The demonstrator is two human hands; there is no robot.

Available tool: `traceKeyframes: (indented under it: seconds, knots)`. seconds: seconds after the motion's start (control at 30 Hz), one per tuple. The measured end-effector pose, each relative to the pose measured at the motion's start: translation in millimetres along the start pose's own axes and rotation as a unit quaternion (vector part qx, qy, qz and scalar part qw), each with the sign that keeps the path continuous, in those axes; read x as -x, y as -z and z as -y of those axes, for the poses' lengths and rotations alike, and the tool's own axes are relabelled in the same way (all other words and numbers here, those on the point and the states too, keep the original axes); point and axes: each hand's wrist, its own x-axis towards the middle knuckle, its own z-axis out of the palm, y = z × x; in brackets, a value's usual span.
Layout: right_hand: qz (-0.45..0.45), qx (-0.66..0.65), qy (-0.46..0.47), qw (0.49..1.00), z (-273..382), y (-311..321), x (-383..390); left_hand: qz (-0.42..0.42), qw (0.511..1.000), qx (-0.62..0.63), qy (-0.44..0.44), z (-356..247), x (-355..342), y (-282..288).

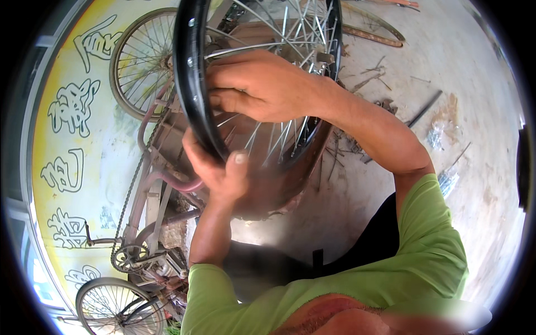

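A black-rimmed wheel with bright metal spokes stands tilted in front of me, its top cut off by the picture's upper edge. My left hand is wrapped round the lower left of the rim, thumb on the near side. Through the spokes reaches my right hand, its fingers curled and closed against the rim's inner side. What those fingertips pinch is hidden by the hand and rim. Just above the right wrist shows the metal hub, partly covered by spokes.
An old rusty cycle frame with chain and spoked wheels stands along a painted wall panel at left. On the concrete floor at right lie a dark rod, twigs, plastic bags and a bare rim.
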Motion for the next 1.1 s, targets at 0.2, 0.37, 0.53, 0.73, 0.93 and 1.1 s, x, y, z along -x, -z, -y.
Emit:
traceKeyframes:
  seconds: [0.2, 0.37, 0.53, 0.73, 0.93, 1.1]
  knots:
    - [-0.005, 0.030, 0.034, 0.999, -3.6, 1.6, 1.2, 0.007, 0.999, 0.034, 0.013, -0.6, -0.7, -1.2]
    - [-0.086, 0.103, 0.073, 0.988, -8.3, -11.9, 8.5, 0.016, 0.999, 0.035, 0.011, -0.7, -1.5, -1.9]
    - [-0.050, 0.045, 0.052, 0.996, -5.3, -5.2, 0.5, -0.003, 0.999, 0.031, 0.017, 1.8, 0.4, 0.9]
    - [-0.096, 0.134, 0.093, 0.982, -7.8, -9.3, 5.6, 0.015, 0.998, 0.051, 0.022, 0.1, -1.1, -1.1]
    - [-0.086, 0.129, 0.090, 0.984, -3.8, -4.5, 2.8, 0.000, 0.999, 0.044, 0.016, -0.1, -1.8, -2.6]
    - [-0.109, 0.138, 0.068, 0.982, 0.3, -5.5, 6.3, 0.015, 0.999, 0.017, 0.029, -1.4, -1.4, 1.3]
